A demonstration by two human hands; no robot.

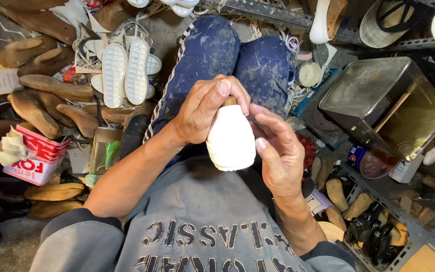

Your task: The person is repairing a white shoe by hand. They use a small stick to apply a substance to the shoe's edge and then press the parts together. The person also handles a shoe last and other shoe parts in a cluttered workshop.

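The left hand (205, 108) is closed over the far end of a white shoe (231, 138), fingers wrapped across the top where a brown wooden tip shows between them. The right hand (278, 151) rests against the shoe's right side, thumb on its near right edge, fingers partly curled; it touches the shoe, but whether it truly grips cannot be told. The shoe sits mid-scene, held above the person's lap, just near of the knees in blue trousers (237, 55) smeared with pale marks. Its near edge is scalloped.

Left of the hands, white soles (127, 73) lie tread-up on the floor. Further left, many brown wooden lasts (51, 88) lie in a loose heap. A red and white carton (39, 156) stands at near left with crumpled pale cloth on it.

At right, a square metal tin (386, 103) holds a yellowish liquid, with a stick leaning inside. Just near of it lies a round can (371, 162). A metal rack (409, 226) at near right holds small dark and tan pieces. A pale round lid (309, 74) lies beyond the right knee.
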